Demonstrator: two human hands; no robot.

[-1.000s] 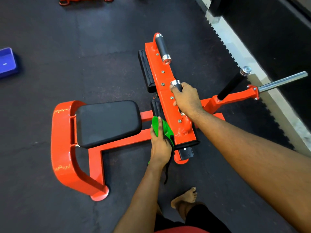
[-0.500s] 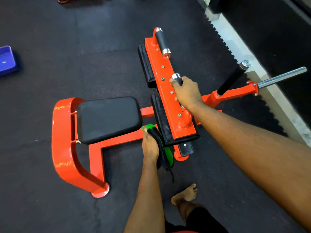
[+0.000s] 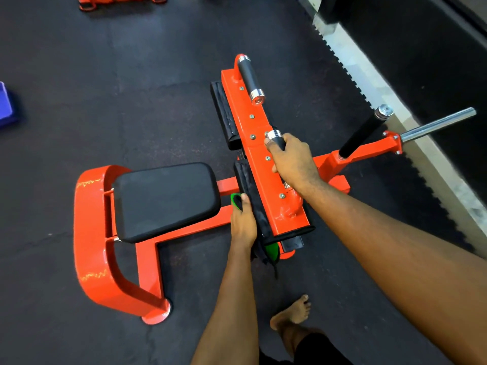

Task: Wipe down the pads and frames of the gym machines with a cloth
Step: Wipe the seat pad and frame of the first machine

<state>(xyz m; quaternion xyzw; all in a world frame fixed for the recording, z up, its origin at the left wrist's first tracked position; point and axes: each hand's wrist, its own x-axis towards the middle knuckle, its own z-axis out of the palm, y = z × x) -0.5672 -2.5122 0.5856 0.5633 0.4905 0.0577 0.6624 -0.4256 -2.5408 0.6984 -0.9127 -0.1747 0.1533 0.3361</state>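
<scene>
An orange gym machine frame point(image 3: 91, 233) stands on the dark floor with a black seat pad point(image 3: 166, 201) at its left. Its orange lever arm point(image 3: 259, 154) carries two black knee pads point(image 3: 225, 114) underneath. My right hand point(image 3: 295, 160) grips the nearer black handle on top of the arm. My left hand point(image 3: 243, 222) holds a green cloth point(image 3: 271, 250) against the side of the near knee pad; the cloth shows at my fingertips and below my wrist. A second black handle point(image 3: 249, 77) sticks up at the arm's far end.
A chrome weight peg point(image 3: 437, 125) and a black post point(image 3: 361, 133) jut out at right near the tiled floor edge point(image 3: 374, 83). A blue box point(image 3: 5, 104) sits far left. Another orange machine point(image 3: 118, 1) is at the top. My bare foot point(image 3: 291, 312) stands below the lever.
My left hand with the cloth slid from the near end of the lever arm down onto the side of the near knee pad. My right hand kept hold of the handle.
</scene>
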